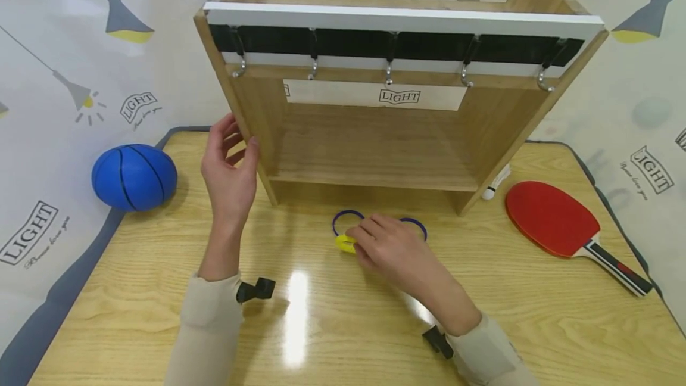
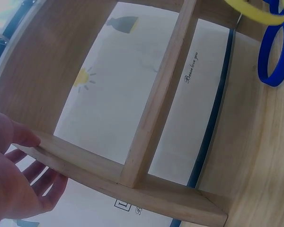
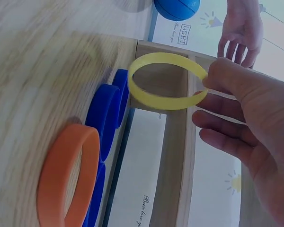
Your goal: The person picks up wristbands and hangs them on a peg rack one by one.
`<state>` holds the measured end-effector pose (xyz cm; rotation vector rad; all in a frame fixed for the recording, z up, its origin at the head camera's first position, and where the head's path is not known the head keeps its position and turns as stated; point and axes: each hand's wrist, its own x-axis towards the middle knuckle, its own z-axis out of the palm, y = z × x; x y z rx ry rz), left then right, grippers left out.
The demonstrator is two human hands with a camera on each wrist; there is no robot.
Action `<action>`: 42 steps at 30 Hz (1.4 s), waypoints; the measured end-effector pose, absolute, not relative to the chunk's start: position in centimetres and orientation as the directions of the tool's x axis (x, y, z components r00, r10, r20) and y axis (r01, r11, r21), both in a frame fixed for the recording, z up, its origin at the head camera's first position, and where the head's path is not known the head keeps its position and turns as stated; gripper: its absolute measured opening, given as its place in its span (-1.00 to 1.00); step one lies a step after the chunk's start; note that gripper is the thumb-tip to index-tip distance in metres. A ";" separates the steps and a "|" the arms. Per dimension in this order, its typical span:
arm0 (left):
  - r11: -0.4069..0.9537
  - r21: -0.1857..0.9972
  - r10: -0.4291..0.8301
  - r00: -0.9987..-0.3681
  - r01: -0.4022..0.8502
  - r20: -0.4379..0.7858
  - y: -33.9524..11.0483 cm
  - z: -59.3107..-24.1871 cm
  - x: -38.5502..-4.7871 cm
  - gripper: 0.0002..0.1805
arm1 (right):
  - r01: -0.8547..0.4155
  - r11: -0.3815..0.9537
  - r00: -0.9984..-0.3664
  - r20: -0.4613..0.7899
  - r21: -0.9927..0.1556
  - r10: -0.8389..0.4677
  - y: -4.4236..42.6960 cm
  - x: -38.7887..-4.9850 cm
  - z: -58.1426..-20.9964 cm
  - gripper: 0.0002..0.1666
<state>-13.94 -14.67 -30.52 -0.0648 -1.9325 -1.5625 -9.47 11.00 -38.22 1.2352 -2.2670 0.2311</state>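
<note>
My left hand (image 1: pixel 230 174) grips the left side panel of a wooden shelf rack (image 1: pixel 375 142), thumb on the inner side and fingers outside in the left wrist view. A row of metal hooks (image 1: pixel 389 73) runs along the rack's upper front. My right hand (image 1: pixel 396 249) pinches a yellow wristband (image 3: pixel 166 103) between thumb and index finger, in front of the rack's base. Blue wristbands (image 3: pixel 102 118) stand on the table around it, partly hidden by my hand in the head view. An orange wristband (image 3: pixel 57 170) stands beside them in the right wrist view.
A blue ball (image 1: pixel 134 177) sits on the table (image 1: pixel 161 314) to the left of the rack. To the right lies a red table tennis paddle (image 1: pixel 552 219). A white shuttlecock (image 1: pixel 495 183) is partly hidden behind the rack's right side. A patterned cloth (image 1: pixel 53 153) hangs around the table.
</note>
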 end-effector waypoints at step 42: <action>0.299 0.853 -0.344 -0.786 0.427 0.514 -14.7 -30.6 -14.0 -0.57 | -0.640 0.171 -0.707 0.486 -0.749 -0.514 7.1 -11.6 -30.7 -0.80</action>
